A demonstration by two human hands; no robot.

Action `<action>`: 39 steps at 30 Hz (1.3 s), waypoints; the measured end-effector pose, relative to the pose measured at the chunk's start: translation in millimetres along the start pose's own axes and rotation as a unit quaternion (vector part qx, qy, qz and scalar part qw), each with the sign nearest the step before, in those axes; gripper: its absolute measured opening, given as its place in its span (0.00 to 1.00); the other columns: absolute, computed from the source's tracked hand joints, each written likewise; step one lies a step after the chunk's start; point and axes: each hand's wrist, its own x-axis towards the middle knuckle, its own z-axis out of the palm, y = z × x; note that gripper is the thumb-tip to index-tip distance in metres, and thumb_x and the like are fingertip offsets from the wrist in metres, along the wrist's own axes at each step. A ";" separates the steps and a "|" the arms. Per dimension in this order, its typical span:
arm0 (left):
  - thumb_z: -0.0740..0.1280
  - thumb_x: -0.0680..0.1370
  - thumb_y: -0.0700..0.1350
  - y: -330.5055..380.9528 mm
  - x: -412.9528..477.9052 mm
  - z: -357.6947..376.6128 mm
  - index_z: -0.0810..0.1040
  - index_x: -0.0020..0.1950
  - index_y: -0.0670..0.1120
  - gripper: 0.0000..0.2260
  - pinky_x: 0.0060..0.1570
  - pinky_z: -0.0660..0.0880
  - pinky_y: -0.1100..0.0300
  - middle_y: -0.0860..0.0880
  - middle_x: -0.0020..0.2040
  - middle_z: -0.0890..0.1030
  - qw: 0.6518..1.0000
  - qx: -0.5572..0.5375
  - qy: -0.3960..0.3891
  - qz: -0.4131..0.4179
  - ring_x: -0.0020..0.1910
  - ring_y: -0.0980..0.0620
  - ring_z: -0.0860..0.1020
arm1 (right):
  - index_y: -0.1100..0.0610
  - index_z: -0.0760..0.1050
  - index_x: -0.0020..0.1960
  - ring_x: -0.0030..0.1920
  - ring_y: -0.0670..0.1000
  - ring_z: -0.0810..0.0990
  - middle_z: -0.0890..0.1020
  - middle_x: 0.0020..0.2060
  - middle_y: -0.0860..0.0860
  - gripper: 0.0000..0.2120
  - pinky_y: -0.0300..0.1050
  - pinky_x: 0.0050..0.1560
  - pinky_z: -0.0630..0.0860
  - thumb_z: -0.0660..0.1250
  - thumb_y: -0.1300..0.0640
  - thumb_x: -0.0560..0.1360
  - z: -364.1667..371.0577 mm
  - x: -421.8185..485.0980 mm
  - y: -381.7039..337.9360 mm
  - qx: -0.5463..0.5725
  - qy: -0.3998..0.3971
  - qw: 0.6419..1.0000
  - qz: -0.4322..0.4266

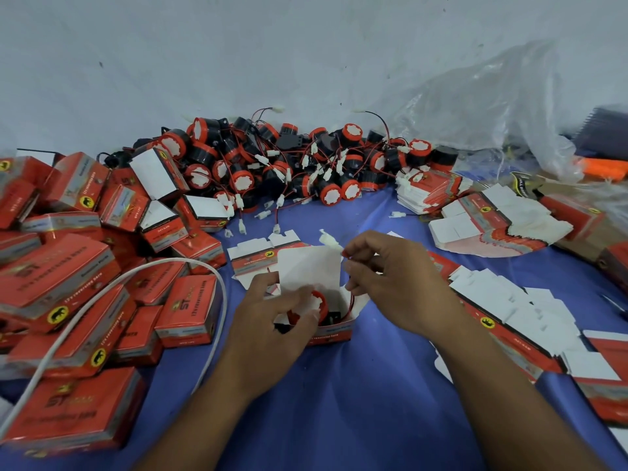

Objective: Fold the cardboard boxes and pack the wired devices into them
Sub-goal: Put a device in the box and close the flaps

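Observation:
An open red cardboard box (334, 329) with its white lid flap up stands on the blue cloth in the middle. A black and red wired device (319, 305) sits inside it. My left hand (272, 321) holds the device and the box's left side, fingers curled. My right hand (387, 283) pinches the device's red wire near its white connector (329, 240), just right of the flap. A flat unfolded box (258, 256) lies behind the open one.
Several closed red boxes (78, 277) are piled at the left, with a white cable (102, 297) looping over them. A heap of wired devices (278, 164) lies at the back. Flat box blanks (503, 300) are stacked at the right, by a plastic bag (492, 107).

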 end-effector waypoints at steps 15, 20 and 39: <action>0.76 0.72 0.49 0.0 -0.3 -1.1 0.77 0.43 0.50 0.09 0.44 0.68 0.72 0.54 0.45 0.76 0.999 0.034 0.026 -0.019 0.47 0.58 0.74 | 0.55 0.84 0.45 0.41 0.47 0.74 0.77 0.40 0.48 0.09 0.43 0.45 0.72 0.69 0.52 0.79 19.6 1.2 1.0 -0.220 0.001 0.971 -0.090; 0.76 0.71 0.49 1.2 -0.5 0.3 0.76 0.42 0.52 0.09 0.44 0.67 0.74 0.53 0.45 0.75 0.999 0.036 0.030 -0.010 0.47 0.59 0.74 | 0.57 0.80 0.45 0.49 0.52 0.71 0.74 0.44 0.50 0.12 0.48 0.51 0.70 0.69 0.48 0.78 30.4 -0.3 -4.1 -0.293 -0.018 0.955 -0.049; 0.74 0.74 0.50 1.6 -1.4 0.3 0.80 0.46 0.45 0.10 0.44 0.66 0.76 0.51 0.46 0.75 0.997 0.065 0.034 0.010 0.44 0.59 0.73 | 0.53 0.77 0.58 0.57 0.56 0.70 0.75 0.54 0.52 0.11 0.45 0.50 0.63 0.60 0.61 0.80 44.0 -8.6 -23.3 -0.465 -0.129 0.868 -0.115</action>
